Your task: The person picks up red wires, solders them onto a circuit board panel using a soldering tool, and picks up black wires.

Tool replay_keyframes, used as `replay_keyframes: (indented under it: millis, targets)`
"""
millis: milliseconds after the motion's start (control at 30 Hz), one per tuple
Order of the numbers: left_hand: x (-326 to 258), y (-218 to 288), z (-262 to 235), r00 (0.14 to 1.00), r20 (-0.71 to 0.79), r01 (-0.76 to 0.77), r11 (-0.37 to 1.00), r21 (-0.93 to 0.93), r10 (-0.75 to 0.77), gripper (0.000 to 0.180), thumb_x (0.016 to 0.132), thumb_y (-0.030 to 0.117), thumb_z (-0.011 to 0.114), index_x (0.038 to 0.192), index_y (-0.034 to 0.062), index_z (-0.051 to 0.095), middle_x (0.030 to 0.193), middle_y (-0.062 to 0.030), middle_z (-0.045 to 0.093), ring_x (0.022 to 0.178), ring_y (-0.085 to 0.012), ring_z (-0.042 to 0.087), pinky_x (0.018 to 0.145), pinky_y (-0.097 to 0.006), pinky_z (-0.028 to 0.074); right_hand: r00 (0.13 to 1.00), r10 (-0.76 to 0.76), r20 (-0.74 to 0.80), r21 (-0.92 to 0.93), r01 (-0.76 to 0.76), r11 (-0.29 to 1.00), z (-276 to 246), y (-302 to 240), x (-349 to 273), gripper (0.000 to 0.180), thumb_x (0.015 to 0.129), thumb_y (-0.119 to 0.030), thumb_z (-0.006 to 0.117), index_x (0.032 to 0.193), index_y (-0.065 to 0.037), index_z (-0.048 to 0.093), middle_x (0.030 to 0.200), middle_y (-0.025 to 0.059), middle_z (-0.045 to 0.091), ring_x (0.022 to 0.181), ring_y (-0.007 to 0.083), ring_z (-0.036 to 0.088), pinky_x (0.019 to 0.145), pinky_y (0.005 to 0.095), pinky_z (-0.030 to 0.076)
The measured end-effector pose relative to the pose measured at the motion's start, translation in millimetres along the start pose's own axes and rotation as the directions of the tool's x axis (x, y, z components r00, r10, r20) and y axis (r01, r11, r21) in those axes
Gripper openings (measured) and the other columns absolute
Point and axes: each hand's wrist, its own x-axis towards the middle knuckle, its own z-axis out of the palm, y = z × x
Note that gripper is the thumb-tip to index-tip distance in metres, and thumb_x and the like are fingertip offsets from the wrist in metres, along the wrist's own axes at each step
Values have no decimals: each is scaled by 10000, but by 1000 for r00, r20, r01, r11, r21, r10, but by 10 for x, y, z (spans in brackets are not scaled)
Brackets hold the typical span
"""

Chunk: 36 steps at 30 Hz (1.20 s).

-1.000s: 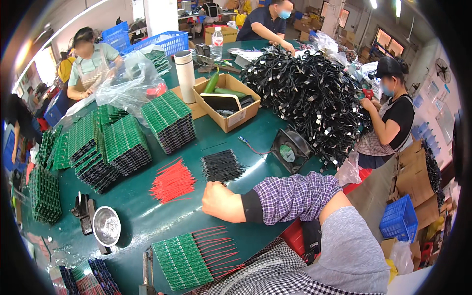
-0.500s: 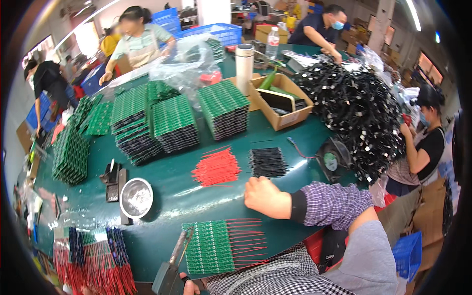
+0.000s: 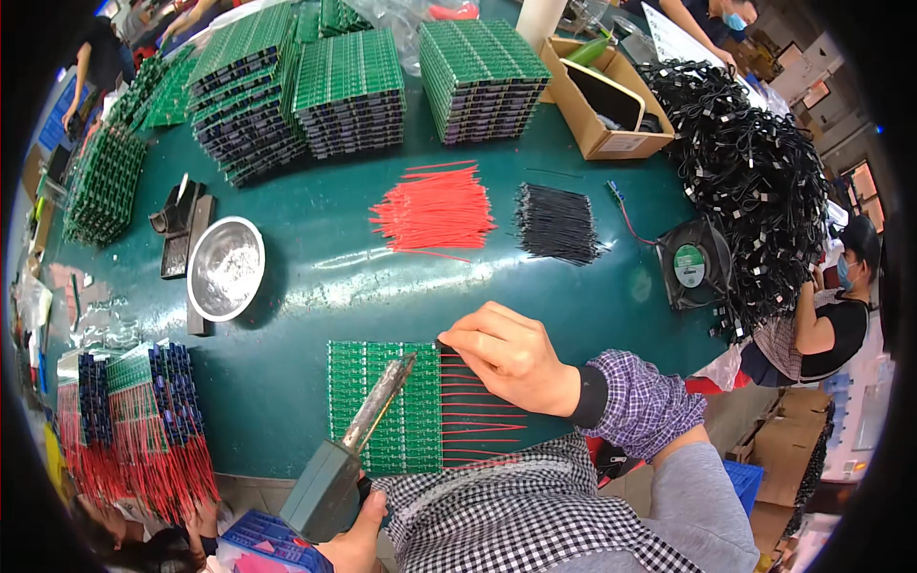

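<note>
My left hand [image 3: 355,537] is wrapped round the grip of a grey-green soldering gun [image 3: 327,487]. Its metal barrel slants up across a green circuit board panel [image 3: 420,435], with the tip over the panel's upper right part. From the panel's right edge a row of red wires [image 3: 485,414] sticks out. At the upper right corner my right hand [image 3: 514,355] is closed in a pinch, with a thin black wire partly showing at the fingertips. Beyond lie a pile of red wires [image 3: 435,212] and a smaller pile of black wires [image 3: 556,224].
Stacks of green panels [image 3: 349,86] stand at the back. A metal bowl [image 3: 226,269] sits at left, above wired panels [image 3: 134,392]. Toward the right are a cardboard box [image 3: 626,143], a small fan [image 3: 690,265] and a heap of black cables [image 3: 750,181]. Co-workers are around the table.
My right hand has come from beside the black wire pile to the panel's corner. The soldering gun has moved up over the panel. The view has tilted downward.
</note>
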Motion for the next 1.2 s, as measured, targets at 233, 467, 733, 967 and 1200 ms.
replay_keyframes:
  millis: [233, 467, 733, 967, 1200]
  targets:
    - [25, 45, -45, 975, 124, -221, 874, 433, 185, 412, 855, 185, 837, 1185, -24, 707, 1117, -152, 742, 932, -267, 719, 806, -372, 570, 998, -19, 67, -127, 28, 991, 0, -14, -170, 258, 785, -11, 700, 1043, -3, 707, 953, 70, 680, 786, 223, 680, 641, 331, 573]
    - [-74, -267, -4, 991, 134, -53, 931, 360, 5, 398, 826, 104, 839, 1177, -21, 697, 1085, -145, 729, 940, -245, 695, 821, -357, 555, 990, -45, 137, -200, 73, 977, -33, -87, -146, 298, 755, -25, 697, 1050, 5, 727, 967, 92, 704, 745, 205, 704, 614, 312, 582]
    - [-7, -137, -7, 973, 220, -9, 933, 359, -75, 336, 865, 174, 836, 1130, -2, 728, 1058, -154, 748, 888, -262, 712, 786, -382, 560, 981, -44, 189, -210, 84, 974, -60, -92, -145, 310, 774, -58, 681, 1073, 18, 713, 987, 103, 698, 750, 207, 706, 623, 306, 586]
    - [-78, -335, 25, 996, 22, -88, 959, 271, 85, 430, 770, 44, 882, 1150, -29, 694, 1027, -90, 707, 881, -197, 657, 803, -326, 525, 975, -41, 216, -221, 90, 971, -67, -100, -144, 313, 787, -73, 667, 1081, 29, 704, 1004, 113, 693, 748, 207, 704, 626, 302, 583]
    - [-63, -342, 54, 990, 11, -139, 945, 295, 142, 433, 764, 60, 886, 1143, -24, 695, 1028, -100, 705, 858, -201, 652, 779, -336, 527, 977, -43, 211, -232, 92, 968, -57, -114, -140, 326, 783, -77, 662, 1088, 30, 701, 1016, 116, 692, 744, 206, 699, 623, 301, 579]
